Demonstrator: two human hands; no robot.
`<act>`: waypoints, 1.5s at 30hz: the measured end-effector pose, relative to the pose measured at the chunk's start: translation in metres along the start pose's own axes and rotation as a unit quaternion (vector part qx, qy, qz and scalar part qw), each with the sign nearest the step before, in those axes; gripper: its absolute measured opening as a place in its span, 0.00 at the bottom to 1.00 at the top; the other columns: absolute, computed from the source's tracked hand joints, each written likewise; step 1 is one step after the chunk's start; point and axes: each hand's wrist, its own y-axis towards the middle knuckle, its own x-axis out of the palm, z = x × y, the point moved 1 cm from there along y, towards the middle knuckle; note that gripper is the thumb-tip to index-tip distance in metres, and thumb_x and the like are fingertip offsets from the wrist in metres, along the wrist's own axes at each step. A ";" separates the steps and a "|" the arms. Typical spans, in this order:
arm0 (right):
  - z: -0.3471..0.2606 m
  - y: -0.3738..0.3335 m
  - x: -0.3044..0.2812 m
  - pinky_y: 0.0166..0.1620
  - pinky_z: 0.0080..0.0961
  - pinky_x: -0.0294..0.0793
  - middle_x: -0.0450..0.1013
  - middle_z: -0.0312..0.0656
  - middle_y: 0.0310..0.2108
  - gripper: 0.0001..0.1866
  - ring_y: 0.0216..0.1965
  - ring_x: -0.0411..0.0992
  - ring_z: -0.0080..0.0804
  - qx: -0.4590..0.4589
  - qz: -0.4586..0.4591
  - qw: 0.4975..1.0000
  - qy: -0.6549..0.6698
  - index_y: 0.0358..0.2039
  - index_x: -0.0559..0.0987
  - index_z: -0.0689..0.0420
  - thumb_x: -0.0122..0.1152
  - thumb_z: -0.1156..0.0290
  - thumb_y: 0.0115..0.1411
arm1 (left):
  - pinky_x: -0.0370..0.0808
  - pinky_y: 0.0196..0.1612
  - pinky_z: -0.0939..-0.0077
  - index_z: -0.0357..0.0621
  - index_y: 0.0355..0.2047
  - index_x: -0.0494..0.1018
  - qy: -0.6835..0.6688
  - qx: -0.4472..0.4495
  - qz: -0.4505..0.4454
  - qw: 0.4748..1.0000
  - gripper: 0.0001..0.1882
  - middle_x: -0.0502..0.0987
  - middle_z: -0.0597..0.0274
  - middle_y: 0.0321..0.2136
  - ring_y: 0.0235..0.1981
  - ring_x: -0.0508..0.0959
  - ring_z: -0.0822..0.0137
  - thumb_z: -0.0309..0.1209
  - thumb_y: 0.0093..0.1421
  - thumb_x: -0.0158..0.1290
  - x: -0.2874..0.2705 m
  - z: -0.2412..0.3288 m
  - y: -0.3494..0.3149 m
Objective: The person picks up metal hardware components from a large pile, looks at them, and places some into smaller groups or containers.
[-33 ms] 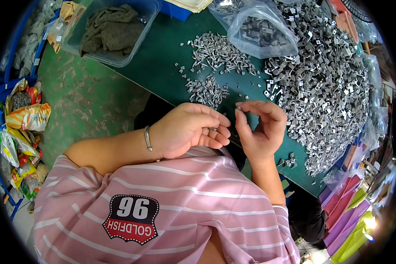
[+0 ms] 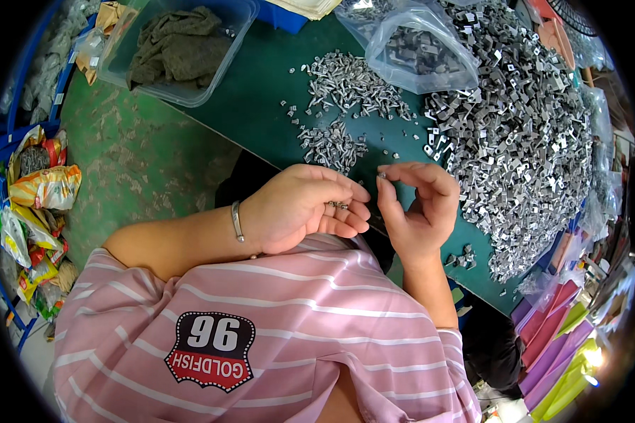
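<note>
**Both hands pinching small metal parts at the counter edge**

Your left hand (image 2: 300, 208) sits at the centre of the frame with its grip closed: the fingers curl in and clamp a few small screws (image 2: 339, 205) against the fingertips. Your right hand (image 2: 420, 208), just beside it to the right, has thumb and forefinger drawn together on a tiny metal piece (image 2: 382, 174) held at the fingertips, the other fingers curled loosely. The two hands are near each other but not touching.

Both hover over the near edge of the green counter (image 2: 261, 106). Just above them in the frame lies a loose scatter of screws (image 2: 331, 144), and to the right a big heap of metal clips (image 2: 522, 148) runs down the right side. A clear bag of parts (image 2: 420, 53) sits at upper centre, and a plastic tub (image 2: 180, 49) holding cloth at upper left. Bare counter shows between the tub and the screws
</note>
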 end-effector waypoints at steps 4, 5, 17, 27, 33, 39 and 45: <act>-0.016 0.020 -0.010 0.33 0.29 0.72 0.76 0.43 0.28 0.09 0.28 0.74 0.38 -0.080 -0.175 0.981 -0.036 0.28 0.78 0.62 0.68 0.82 0.44 | 0.77 0.45 0.68 0.30 0.45 0.72 -0.072 0.008 -0.023 0.997 0.14 0.78 0.49 0.38 0.40 0.80 0.59 0.29 0.65 0.45 -0.005 -0.004 0.003; -0.016 0.022 -0.010 0.33 0.29 0.72 0.76 0.44 0.28 0.09 0.28 0.74 0.39 -0.082 -0.193 0.977 -0.033 0.28 0.78 0.62 0.68 0.81 0.44 | 0.77 0.45 0.67 0.30 0.45 0.71 -0.086 0.013 -0.028 0.996 0.14 0.78 0.49 0.38 0.41 0.80 0.59 0.29 0.65 0.45 -0.005 -0.005 0.003; -0.002 0.035 0.000 0.37 0.34 0.65 0.70 0.40 0.32 0.10 0.35 0.67 0.40 -0.082 -0.220 0.934 -0.269 0.31 0.79 0.57 0.57 0.77 0.44 | 0.79 0.41 0.76 0.33 0.48 0.70 0.024 0.179 -0.067 0.981 0.13 0.78 0.54 0.40 0.39 0.80 0.66 0.26 0.65 0.47 0.030 0.057 0.001; 0.001 0.030 0.000 0.37 0.35 0.66 0.69 0.42 0.31 0.06 0.34 0.68 0.42 -0.066 -0.185 0.947 -0.253 0.29 0.75 0.59 0.60 0.76 0.48 | 0.65 0.60 0.63 0.17 0.49 0.59 -0.038 0.388 0.126 0.912 0.18 0.66 0.41 0.47 0.49 0.69 0.53 0.19 0.61 0.45 0.139 0.167 0.095; 0.003 0.025 -0.012 0.34 0.37 0.70 0.69 0.46 0.25 0.06 0.29 0.68 0.47 -0.056 -0.159 0.968 -0.188 0.25 0.73 0.61 0.60 0.82 0.44 | 0.73 0.36 0.69 0.33 0.39 0.75 0.884 0.224 0.247 0.328 0.09 0.77 0.58 0.31 0.29 0.73 0.68 0.25 0.60 0.50 0.154 0.205 0.113; -0.005 0.025 -0.009 0.38 0.36 0.70 0.72 0.44 0.32 0.11 0.34 0.70 0.45 -0.103 -0.197 0.958 -0.183 0.31 0.77 0.61 0.61 0.83 0.44 | 0.75 0.42 0.63 0.51 0.34 0.79 0.882 0.332 0.279 0.187 0.13 0.79 0.52 0.34 0.37 0.78 0.54 0.41 0.60 0.48 0.113 0.211 0.125; 0.001 0.022 0.008 0.45 0.36 0.67 0.72 0.43 0.40 0.14 0.43 0.70 0.42 -0.148 -0.220 0.942 -0.205 0.36 0.78 0.60 0.59 0.78 0.46 | 0.72 0.30 0.73 0.41 0.36 0.77 0.682 0.473 0.205 0.519 0.09 0.78 0.61 0.26 0.25 0.73 0.66 0.30 0.60 0.50 0.104 0.162 0.089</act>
